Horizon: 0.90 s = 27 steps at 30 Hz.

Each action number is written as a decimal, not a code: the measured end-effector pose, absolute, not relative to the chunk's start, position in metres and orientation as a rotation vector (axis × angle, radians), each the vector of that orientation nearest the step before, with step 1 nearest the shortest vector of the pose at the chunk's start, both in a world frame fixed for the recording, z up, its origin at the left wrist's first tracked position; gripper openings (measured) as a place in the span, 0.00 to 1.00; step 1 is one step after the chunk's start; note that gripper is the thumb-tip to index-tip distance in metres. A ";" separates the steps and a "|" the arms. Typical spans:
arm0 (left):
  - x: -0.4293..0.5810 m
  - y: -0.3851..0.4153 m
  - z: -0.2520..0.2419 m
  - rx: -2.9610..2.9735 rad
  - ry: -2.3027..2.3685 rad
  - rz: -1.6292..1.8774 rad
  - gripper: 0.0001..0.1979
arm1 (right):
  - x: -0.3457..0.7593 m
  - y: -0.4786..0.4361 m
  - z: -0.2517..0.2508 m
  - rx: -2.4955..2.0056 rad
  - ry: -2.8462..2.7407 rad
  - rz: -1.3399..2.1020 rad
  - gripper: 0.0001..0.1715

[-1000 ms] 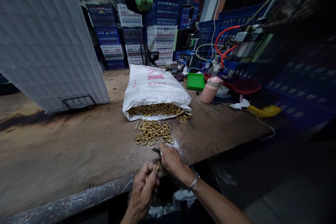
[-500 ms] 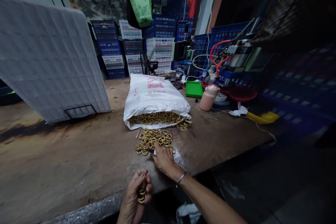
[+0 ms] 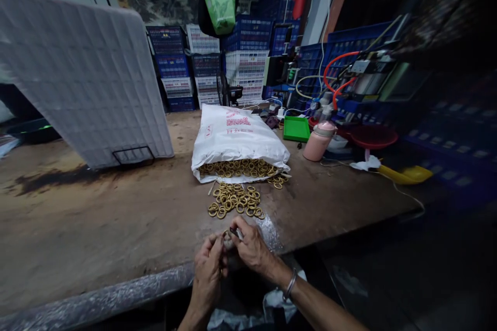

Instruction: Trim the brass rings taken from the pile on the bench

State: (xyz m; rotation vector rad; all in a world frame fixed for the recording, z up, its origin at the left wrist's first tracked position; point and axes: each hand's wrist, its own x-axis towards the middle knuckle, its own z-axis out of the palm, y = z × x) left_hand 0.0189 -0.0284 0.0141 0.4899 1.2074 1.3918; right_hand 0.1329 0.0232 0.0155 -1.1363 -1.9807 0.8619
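Observation:
My left hand (image 3: 208, 265) is closed near the table's front edge. Its fingertips pinch a brass-coloured ring (image 3: 227, 234), and more gold shows under its fingers. Close against it, my right hand (image 3: 254, 248) is closed around a small tool with a dark end (image 3: 235, 232); its exact kind I cannot make out. The tool meets or nearly meets the ring. Just beyond the hands lies a loose pile of brass-coloured rings (image 3: 235, 199). Behind the pile a white sack (image 3: 240, 137) with red print lies on its side, its mouth full of such rings.
A quilted pale panel (image 3: 89, 83) stands on the table (image 3: 116, 227) at left. To the right are a green tray (image 3: 296, 129), a pink bottle (image 3: 319, 142), a red dish (image 3: 373, 136) and a yellow scoop (image 3: 406, 174). Stacked crates (image 3: 248, 64) line the back.
My right hand has drawn back from the ring pile to my left hand. The left hand has risen slightly, and a ring now shows between both hands' fingertips. The view has shifted a little.

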 end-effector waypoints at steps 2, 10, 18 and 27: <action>0.020 -0.028 0.015 0.588 1.274 1.364 0.18 | 0.131 0.020 0.022 -1.130 -1.942 0.946 0.06; 0.018 -0.032 0.024 0.894 1.381 1.349 0.14 | 0.130 0.022 0.030 -1.199 -1.804 1.234 0.11; 0.020 -0.034 0.022 0.613 1.199 1.191 0.17 | 0.131 0.025 0.024 -1.281 -1.850 1.174 0.12; 0.019 -0.031 0.021 0.760 1.297 1.242 0.20 | 0.141 0.014 0.025 -1.239 -2.377 0.824 0.18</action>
